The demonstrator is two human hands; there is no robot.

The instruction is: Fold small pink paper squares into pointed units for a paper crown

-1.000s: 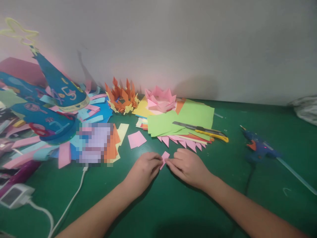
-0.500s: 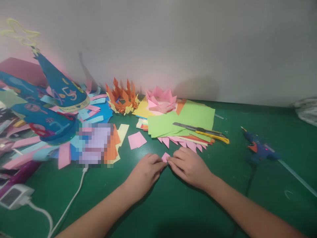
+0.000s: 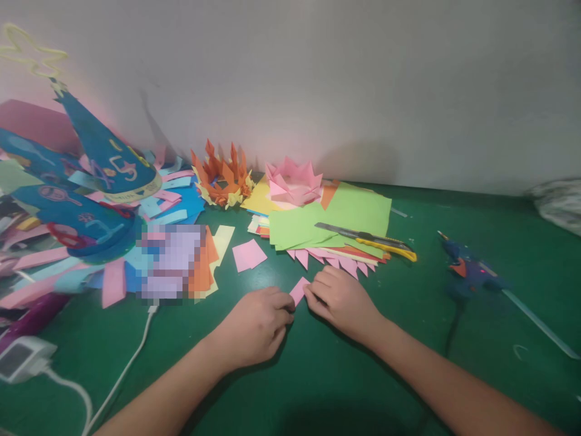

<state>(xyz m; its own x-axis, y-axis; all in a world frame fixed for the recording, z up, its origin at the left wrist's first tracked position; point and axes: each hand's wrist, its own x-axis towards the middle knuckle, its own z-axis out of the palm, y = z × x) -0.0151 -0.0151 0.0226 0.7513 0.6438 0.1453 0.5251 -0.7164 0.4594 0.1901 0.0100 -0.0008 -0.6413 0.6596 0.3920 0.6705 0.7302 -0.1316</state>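
Between my hands a small piece of pink paper [image 3: 298,291] shows as a narrow folded strip, slanting up to the right over the green table [image 3: 327,387]. The fingers of my left hand [image 3: 258,321] are curled at its left edge. My right hand [image 3: 342,303] pinches its right edge with thumb and fingertips. Just beyond my left hand lie two overlapping pink paper squares [image 3: 249,255]. Past my right hand, pink folded triangles [image 3: 347,265] stick out from under a stack of green sheets [image 3: 313,224]. A yellow-handled utility knife [image 3: 381,241] lies across that stack.
An orange paper crown [image 3: 222,175] and a pink paper crown [image 3: 294,181] stand by the wall. Blue cone hats [image 3: 102,145] and paper strips crowd the left, with a white cable [image 3: 140,357] nearer. A blue glue gun [image 3: 476,269] lies on the right.
The pink paper between my hands now shows as a longer, narrow strip. My left hand has shifted slightly left and down, its fingers drawn back from my right hand. The camera view has shifted slightly.
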